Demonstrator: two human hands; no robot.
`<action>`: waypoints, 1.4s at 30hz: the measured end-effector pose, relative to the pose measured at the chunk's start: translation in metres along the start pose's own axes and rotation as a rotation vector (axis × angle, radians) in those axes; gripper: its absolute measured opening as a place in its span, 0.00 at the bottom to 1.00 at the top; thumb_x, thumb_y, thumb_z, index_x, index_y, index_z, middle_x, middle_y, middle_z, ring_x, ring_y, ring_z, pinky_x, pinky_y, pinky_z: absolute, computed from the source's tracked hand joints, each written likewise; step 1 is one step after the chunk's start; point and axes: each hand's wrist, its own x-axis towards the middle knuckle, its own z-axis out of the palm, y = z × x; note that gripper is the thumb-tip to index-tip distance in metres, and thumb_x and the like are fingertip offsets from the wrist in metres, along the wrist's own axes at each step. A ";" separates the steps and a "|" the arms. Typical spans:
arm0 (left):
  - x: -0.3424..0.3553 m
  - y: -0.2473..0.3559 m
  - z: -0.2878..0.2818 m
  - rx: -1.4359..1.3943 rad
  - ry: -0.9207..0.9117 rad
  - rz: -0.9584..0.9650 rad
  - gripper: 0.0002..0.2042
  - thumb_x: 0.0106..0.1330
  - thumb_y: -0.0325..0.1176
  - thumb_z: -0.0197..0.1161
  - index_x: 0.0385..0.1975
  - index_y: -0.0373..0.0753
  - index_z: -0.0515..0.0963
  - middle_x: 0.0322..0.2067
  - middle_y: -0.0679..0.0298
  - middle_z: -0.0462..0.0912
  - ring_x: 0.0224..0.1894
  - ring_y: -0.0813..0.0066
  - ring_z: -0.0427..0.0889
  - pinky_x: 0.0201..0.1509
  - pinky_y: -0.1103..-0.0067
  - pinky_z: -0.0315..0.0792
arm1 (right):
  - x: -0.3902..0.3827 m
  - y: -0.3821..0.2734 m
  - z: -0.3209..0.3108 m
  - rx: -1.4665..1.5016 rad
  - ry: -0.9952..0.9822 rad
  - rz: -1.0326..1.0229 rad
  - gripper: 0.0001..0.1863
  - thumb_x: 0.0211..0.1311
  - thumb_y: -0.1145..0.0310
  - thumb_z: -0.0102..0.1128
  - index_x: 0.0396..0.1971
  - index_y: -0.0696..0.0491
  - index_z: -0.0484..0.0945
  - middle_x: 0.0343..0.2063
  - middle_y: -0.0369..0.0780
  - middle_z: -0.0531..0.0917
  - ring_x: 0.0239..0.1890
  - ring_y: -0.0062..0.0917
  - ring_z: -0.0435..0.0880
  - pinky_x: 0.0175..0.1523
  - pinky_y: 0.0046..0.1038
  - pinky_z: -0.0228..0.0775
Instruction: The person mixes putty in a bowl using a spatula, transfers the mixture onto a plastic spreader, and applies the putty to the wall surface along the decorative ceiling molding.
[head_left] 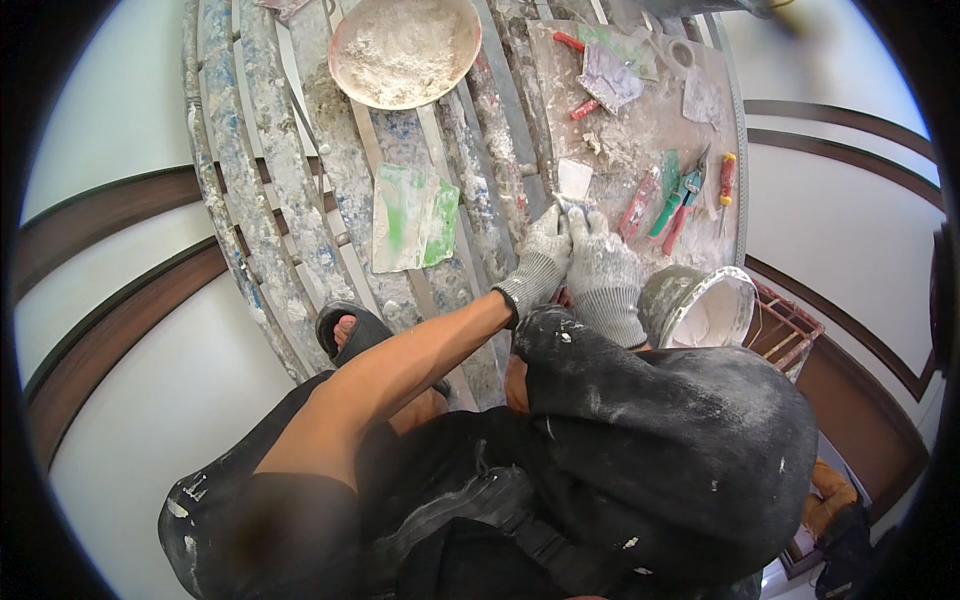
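Note:
My left hand (543, 250) and my right hand (602, 265), both in dusty grey knit gloves, meet mid-platform, fingers closed on a small white-coated flat tool (573, 178), apparently a scraper, whose handle they hide. Right of them lie a red-handled tool (637, 203), green-and-red handled pliers (682, 200) and a yellow-and-red screwdriver (727, 190) on a dusty board (560, 80). To the left is a green-and-white smeared plate (412, 218). A bucket with white paste (700, 310) stands beside my right hand.
A basin of white powder (405, 55) sits on the slatted, paint-spattered platform (270, 200), under my sandalled foot (345, 335). A red wire rack (788, 320) is behind the bucket. Scrapers (610, 75) lie at back right. Another person's arm (830, 490) shows below right.

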 end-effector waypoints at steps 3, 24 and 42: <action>-0.004 0.002 0.003 -0.056 -0.019 -0.018 0.19 0.79 0.40 0.55 0.61 0.36 0.74 0.52 0.52 0.85 0.53 0.60 0.83 0.58 0.67 0.76 | 0.004 0.001 0.000 -0.015 0.001 0.000 0.24 0.67 0.66 0.56 0.64 0.50 0.76 0.53 0.45 0.82 0.46 0.40 0.88 0.48 0.41 0.80; 0.003 0.017 -0.002 0.102 -0.068 -0.160 0.21 0.81 0.43 0.47 0.63 0.35 0.73 0.55 0.47 0.82 0.59 0.53 0.81 0.60 0.65 0.75 | 0.019 0.012 0.005 -0.090 0.102 -0.055 0.25 0.67 0.62 0.55 0.62 0.53 0.75 0.46 0.47 0.84 0.42 0.40 0.88 0.45 0.42 0.80; 0.007 0.000 0.003 -0.010 -0.051 -0.093 0.22 0.81 0.45 0.49 0.64 0.36 0.73 0.54 0.51 0.83 0.57 0.60 0.81 0.62 0.68 0.73 | 0.027 0.018 0.010 -0.112 0.127 -0.079 0.24 0.68 0.62 0.55 0.62 0.53 0.75 0.45 0.47 0.84 0.41 0.40 0.88 0.45 0.43 0.80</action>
